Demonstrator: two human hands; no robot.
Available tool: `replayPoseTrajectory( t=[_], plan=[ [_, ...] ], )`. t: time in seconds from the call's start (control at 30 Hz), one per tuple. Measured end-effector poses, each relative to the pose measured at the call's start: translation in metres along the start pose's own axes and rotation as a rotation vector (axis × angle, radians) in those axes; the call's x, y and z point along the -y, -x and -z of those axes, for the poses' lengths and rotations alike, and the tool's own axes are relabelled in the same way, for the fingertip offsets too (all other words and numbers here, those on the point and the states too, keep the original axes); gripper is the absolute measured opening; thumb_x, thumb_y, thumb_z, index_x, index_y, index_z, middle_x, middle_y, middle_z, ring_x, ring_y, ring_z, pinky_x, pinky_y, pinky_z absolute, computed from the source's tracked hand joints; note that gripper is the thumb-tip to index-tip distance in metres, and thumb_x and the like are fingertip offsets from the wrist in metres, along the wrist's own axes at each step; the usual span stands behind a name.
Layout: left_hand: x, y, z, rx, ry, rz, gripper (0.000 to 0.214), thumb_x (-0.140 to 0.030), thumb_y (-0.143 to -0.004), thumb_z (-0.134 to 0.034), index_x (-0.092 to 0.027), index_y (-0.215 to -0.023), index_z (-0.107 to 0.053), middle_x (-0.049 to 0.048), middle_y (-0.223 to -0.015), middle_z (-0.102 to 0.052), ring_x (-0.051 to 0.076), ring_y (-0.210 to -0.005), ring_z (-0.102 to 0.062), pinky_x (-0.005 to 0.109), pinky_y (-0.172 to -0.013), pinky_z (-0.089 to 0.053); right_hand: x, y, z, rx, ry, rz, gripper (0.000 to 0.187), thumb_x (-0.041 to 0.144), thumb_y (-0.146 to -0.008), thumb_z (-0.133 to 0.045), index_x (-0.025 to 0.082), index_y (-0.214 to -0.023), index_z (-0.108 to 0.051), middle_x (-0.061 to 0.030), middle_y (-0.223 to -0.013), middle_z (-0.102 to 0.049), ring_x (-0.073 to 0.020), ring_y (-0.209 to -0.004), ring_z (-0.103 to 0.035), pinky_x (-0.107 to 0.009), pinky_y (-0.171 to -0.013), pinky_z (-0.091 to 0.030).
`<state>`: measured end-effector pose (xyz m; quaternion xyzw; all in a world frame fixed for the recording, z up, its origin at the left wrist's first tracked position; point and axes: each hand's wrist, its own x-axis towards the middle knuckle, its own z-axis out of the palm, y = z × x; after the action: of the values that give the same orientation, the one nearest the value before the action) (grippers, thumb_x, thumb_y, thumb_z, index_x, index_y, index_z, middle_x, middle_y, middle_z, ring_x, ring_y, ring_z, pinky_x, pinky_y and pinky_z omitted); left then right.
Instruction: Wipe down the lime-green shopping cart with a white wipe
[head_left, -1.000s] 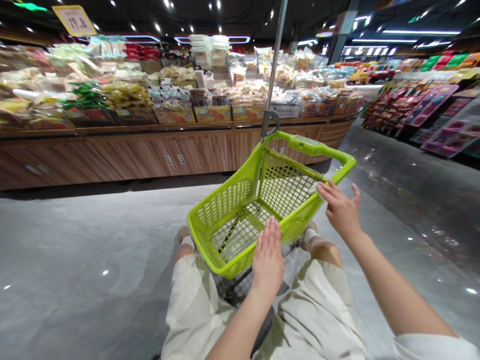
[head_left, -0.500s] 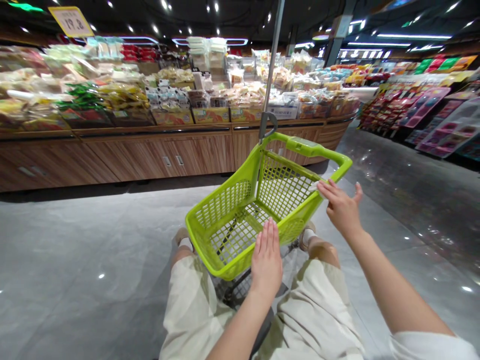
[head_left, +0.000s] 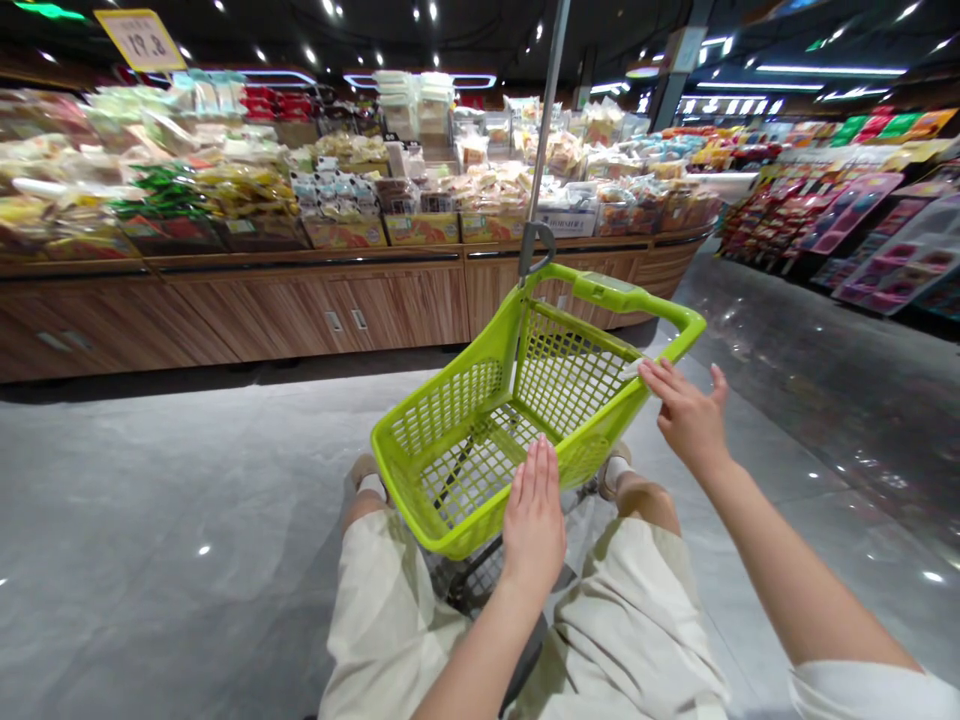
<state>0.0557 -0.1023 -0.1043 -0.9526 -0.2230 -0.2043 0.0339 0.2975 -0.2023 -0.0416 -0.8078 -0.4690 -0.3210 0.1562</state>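
Note:
A bright green shopping cart [head_left: 442, 440] stands between my legs, its latticed basket bare inside. My left hand [head_left: 534, 520] lies on the near side rim, its fingers stretched out flat and side by side, with nothing visible in it. At the rear corner, close to the handle [head_left: 679, 335], my right hand [head_left: 691, 415] presses its fingertips on the rim, thumb raised. A small white piece, like a tissue [head_left: 630, 371], sticks out from under those fingertips. Most of it is hidden.
A grey metal pole [head_left: 550, 110] rises from the cart's back corner. Ahead runs a wooden display counter [head_left: 322, 315] piled with packaged food, under a price sign [head_left: 140, 40]. More shelves [head_left: 862, 215] stand at the right. Grey tiled floor [head_left: 187, 480] surrounds the cart.
My right hand has slid slightly to the right along the rim, with the white piece under its fingertips. My left hand and the cart have barely moved.

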Motion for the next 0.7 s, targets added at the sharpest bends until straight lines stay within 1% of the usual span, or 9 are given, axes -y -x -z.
replayPoseTrajectory(
  t=[0.03, 0.1, 0.23, 0.27, 0.33, 0.43, 0.5, 0.57, 0.7],
  plan=[
    [-0.001, 0.000, -0.001, -0.002, 0.006, 0.003, 0.082, -0.017, -0.083, -0.050, -0.004, -0.153, -0.008, 0.0129, -0.162, -0.010, 0.023, -0.150, -0.009, 0.039, -0.120, -0.027, 0.003, -0.001, -0.001, -0.010, 0.010, -0.037, 0.066, 0.002, -0.079, -0.041, 0.025, -0.140, -0.047, -0.0094, -0.140, -0.056, -0.0259, -0.131, -0.051, -0.058, -0.115, -0.009],
    [-0.003, -0.001, -0.002, -0.003, 0.010, 0.006, 0.084, -0.017, -0.083, -0.051, -0.003, -0.153, -0.006, 0.0139, -0.162, -0.010, 0.024, -0.150, -0.007, 0.040, -0.120, -0.026, 0.032, 0.010, -0.003, 0.021, -0.019, -0.025, 0.068, 0.001, -0.077, -0.042, 0.023, -0.141, -0.045, -0.0097, -0.142, -0.054, -0.0250, -0.133, -0.049, -0.055, -0.115, -0.013],
    [-0.002, 0.000, -0.002, -0.008, -0.008, 0.006, 0.083, -0.018, -0.083, -0.051, -0.001, -0.152, -0.007, 0.0139, -0.162, -0.011, 0.024, -0.150, -0.007, 0.040, -0.121, -0.025, 0.104, 0.045, -0.004, 0.140, -0.172, 0.238, 0.076, -0.002, -0.074, -0.038, 0.022, -0.146, -0.039, -0.0070, -0.145, -0.050, -0.0175, -0.136, -0.045, -0.044, -0.117, -0.017],
    [-0.001, 0.000, -0.002, -0.008, -0.011, 0.002, 0.083, -0.018, -0.084, -0.051, -0.001, -0.152, -0.008, 0.0137, -0.162, -0.011, 0.024, -0.150, -0.007, 0.040, -0.121, -0.025, 0.108, 0.047, -0.003, 0.155, -0.193, 0.290, 0.077, -0.003, -0.074, -0.037, 0.023, -0.147, -0.038, -0.0062, -0.145, -0.051, -0.0166, -0.135, -0.046, -0.044, -0.118, -0.015],
    [0.001, 0.000, -0.001, -0.004, -0.010, -0.003, 0.083, -0.018, -0.083, -0.051, -0.002, -0.153, -0.008, 0.0131, -0.162, -0.011, 0.024, -0.150, -0.008, 0.040, -0.120, -0.026, 0.092, 0.041, -0.003, 0.150, -0.178, 0.306, 0.078, -0.003, -0.074, -0.037, 0.027, -0.147, -0.037, -0.0045, -0.142, -0.054, -0.0170, -0.132, -0.050, -0.047, -0.119, -0.009],
    [0.002, 0.000, 0.000, 0.002, 0.005, -0.005, 0.083, -0.018, -0.083, -0.050, -0.004, -0.153, -0.008, 0.0126, -0.162, -0.010, 0.024, -0.150, -0.009, 0.039, -0.119, -0.028, 0.035, 0.017, -0.004, 0.048, -0.054, 0.142, 0.075, -0.001, -0.076, -0.039, 0.029, -0.145, -0.040, -0.0050, -0.139, -0.058, -0.0216, -0.131, -0.051, -0.055, -0.117, -0.004],
    [0.001, 0.000, -0.001, 0.001, 0.015, -0.002, 0.082, -0.017, -0.083, -0.049, -0.004, -0.153, -0.008, 0.0128, -0.162, -0.011, 0.024, -0.150, -0.011, 0.039, -0.120, -0.027, 0.011, 0.006, -0.006, -0.016, 0.002, 0.012, 0.073, 0.001, -0.077, -0.042, 0.028, -0.145, -0.040, -0.0075, -0.141, -0.056, -0.0247, -0.132, -0.049, -0.059, -0.115, -0.004],
    [0.000, -0.001, -0.002, -0.004, 0.023, 0.003, 0.083, -0.016, -0.083, -0.049, -0.005, -0.153, -0.007, 0.0127, -0.162, -0.011, 0.023, -0.150, -0.011, 0.039, -0.120, -0.026, 0.017, 0.008, -0.007, -0.023, -0.010, -0.034, 0.075, 0.001, -0.076, -0.043, 0.027, -0.146, -0.038, -0.0088, -0.143, -0.053, -0.0254, -0.133, -0.048, -0.060, -0.115, -0.004],
    [-0.002, -0.001, -0.003, -0.011, 0.013, 0.009, 0.085, -0.016, -0.083, -0.050, -0.005, -0.153, -0.004, 0.0130, -0.162, -0.011, 0.022, -0.150, -0.009, 0.039, -0.121, -0.024, 0.086, 0.041, -0.007, 0.105, -0.169, 0.143, 0.080, -0.001, -0.074, -0.039, 0.026, -0.150, -0.031, -0.0077, -0.147, -0.049, -0.0196, -0.136, -0.045, -0.050, -0.118, -0.010]
  ],
)
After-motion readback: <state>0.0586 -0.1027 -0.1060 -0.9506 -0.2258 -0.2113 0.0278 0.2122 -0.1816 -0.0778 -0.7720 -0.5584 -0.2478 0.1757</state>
